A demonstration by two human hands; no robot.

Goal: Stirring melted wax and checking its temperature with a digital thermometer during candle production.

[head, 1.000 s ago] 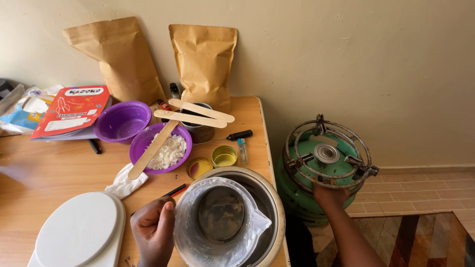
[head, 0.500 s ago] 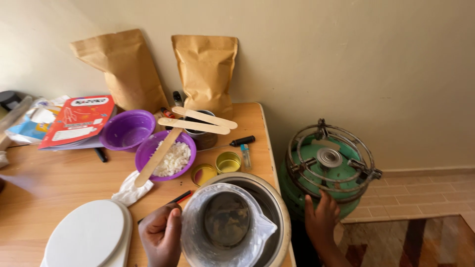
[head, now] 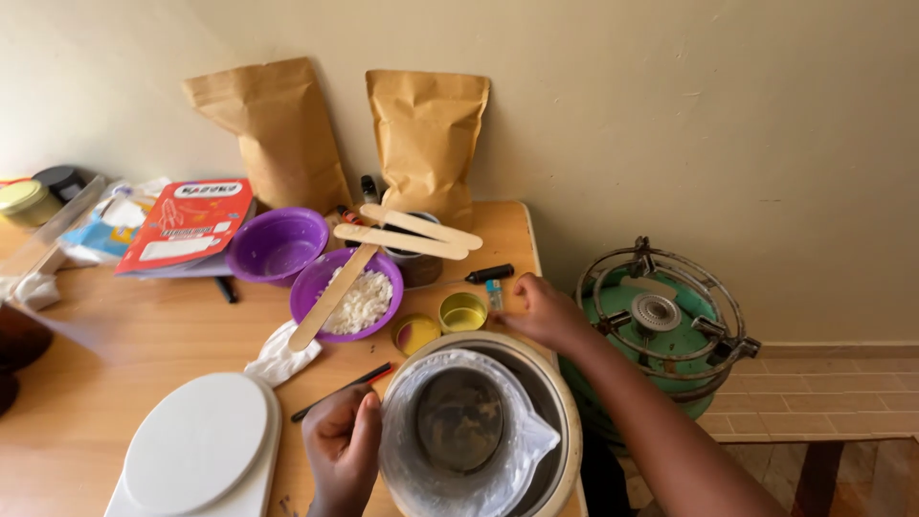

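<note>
My left hand (head: 343, 448) grips the rim of a clear plastic jug (head: 464, 436) that stands inside a round metal pot (head: 560, 402) at the table's near edge. My right hand (head: 544, 311) reaches over the table's right edge, fingers loosely curled, close to a small blue lighter (head: 494, 292) and a small yellow tin (head: 462, 311). It holds nothing that I can see. A purple bowl of white flakes (head: 359, 299) with a flat wooden stick (head: 330, 298) lies just beyond.
A green gas burner (head: 661, 321) stands on the floor to the right. On the table: a white scale (head: 196, 448), an empty purple bowl (head: 278, 244), two brown paper bags (head: 421, 129), a red book (head: 187, 225), a crumpled tissue (head: 280, 356), a black pencil (head: 343, 391).
My right hand has left the gas burner and moved up onto the table beside the lighter. My left hand has stayed on the jug. The view has tilted slightly.
</note>
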